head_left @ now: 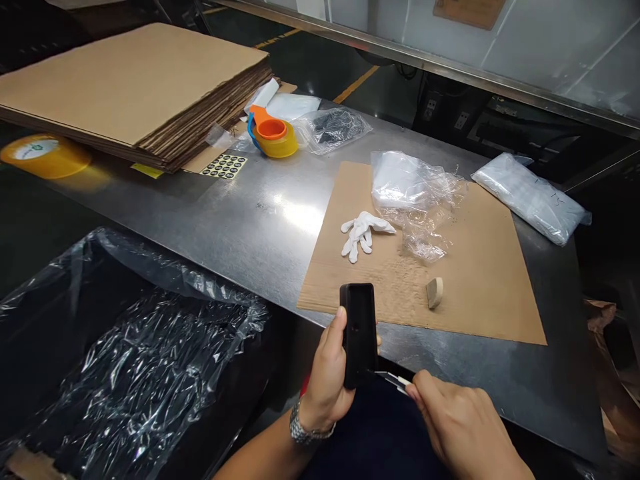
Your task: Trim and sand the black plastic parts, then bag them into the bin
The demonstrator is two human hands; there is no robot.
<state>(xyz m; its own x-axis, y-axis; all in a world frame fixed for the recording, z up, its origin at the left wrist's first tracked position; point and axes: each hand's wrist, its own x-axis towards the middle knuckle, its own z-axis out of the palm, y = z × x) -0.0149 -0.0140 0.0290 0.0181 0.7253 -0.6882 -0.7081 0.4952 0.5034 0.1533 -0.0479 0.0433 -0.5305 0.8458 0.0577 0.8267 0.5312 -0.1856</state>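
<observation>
Left hand (pixel 326 373) cups case (pixel 360 327); right (pixel 460 412) slants apparent knife (pixel 397 381).

Black on the case (pixel 363 347), silver and white on the cutter (pixel 399 383), brown across the cardboard sheet (pixel 493 293)! Here's yellow on the tape roll (pixel 286 147), orange and blue on its dispenser (pixel 259 116), black circles dotting the pale sticker sheet (pixel 225 166).

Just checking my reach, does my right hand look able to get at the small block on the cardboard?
Probably yes: the block sits on the cardboard with nothing standing between it and your right hand. That hand holds a slim tool, so it may need freeing first.
</observation>
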